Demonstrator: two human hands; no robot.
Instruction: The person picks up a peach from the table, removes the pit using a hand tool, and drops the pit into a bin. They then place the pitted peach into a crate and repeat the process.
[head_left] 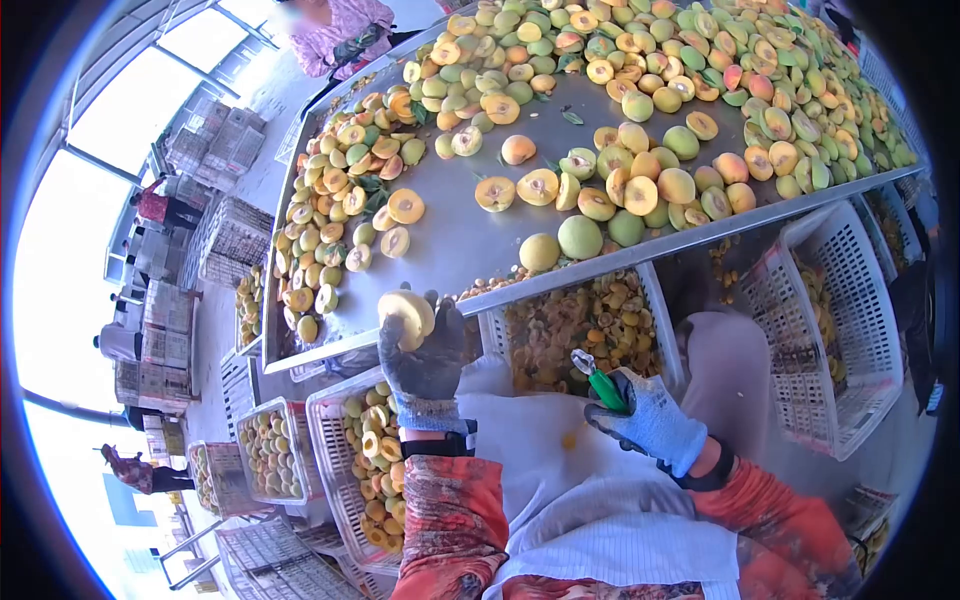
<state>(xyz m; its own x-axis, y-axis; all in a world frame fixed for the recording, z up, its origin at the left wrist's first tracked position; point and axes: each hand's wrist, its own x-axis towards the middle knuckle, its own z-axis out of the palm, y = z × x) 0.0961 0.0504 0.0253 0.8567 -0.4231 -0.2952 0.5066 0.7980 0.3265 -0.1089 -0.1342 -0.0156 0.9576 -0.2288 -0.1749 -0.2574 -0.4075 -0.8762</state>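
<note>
My left hand [428, 365], in a dark-palmed work glove, is closed around a pale yellow peach half [406, 314] just over the near edge of the metal table [450, 215]. Lower and to the right, my right hand [650, 418], in a blue and dark glove, grips a green-handled pitting tool [606, 389]. Its looped metal tip points up and left, apart from the fruit. Whole and halved peaches [640, 185] lie on the table in front of both hands, several with brown hollows showing.
Below the table edge, a white crate [655, 320] holds pits and scraps. Another crate [325, 420] with peach halves stands at my left, and a slatted crate [850, 320] at my right. A person in a pink top [340, 35] stands across the table. Stacked crates [165, 335] fill the left background.
</note>
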